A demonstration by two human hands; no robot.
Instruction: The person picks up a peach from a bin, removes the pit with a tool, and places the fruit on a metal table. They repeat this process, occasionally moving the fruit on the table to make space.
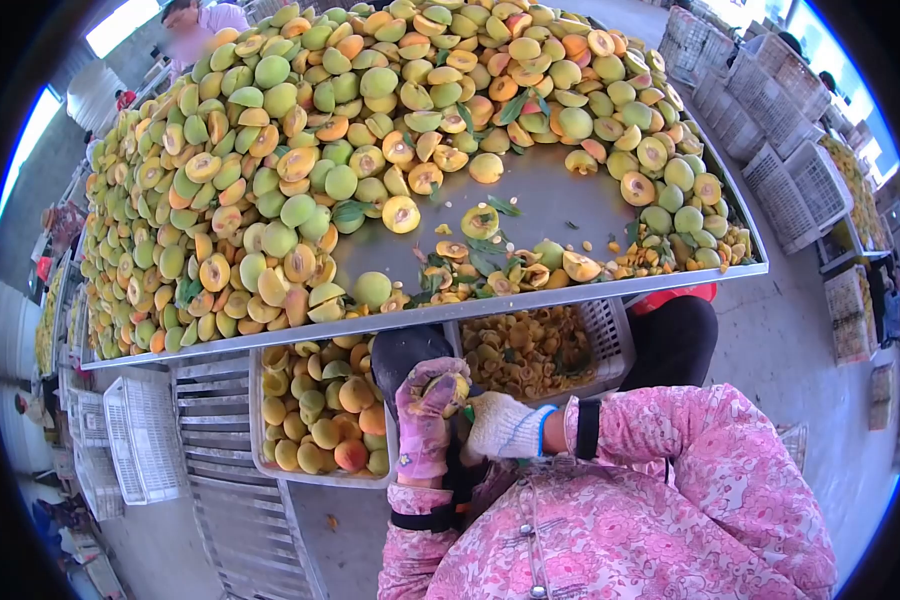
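My left hand (427, 415), in a stained pink glove, is closed around an apricot (456, 392), only part of which shows between the fingers. Right beside it is my right hand (505, 427), in a white knit glove with a blue cuff. Its fingers are curled, and a small bit of green shows at them; what they grip is mostly hidden. Both hands are above my lap, in front of the metal table (560, 205). A large heap of whole and halved green-yellow apricots (300, 160) covers much of the table.
Below the table edge stand a crate of apricots (325, 415) and a crate of trimmings (530, 350). A slatted metal rack (235, 480) and white crates (142, 440) are at left. More crates (800, 190) stack at right. Another person (205, 25) is behind the heap.
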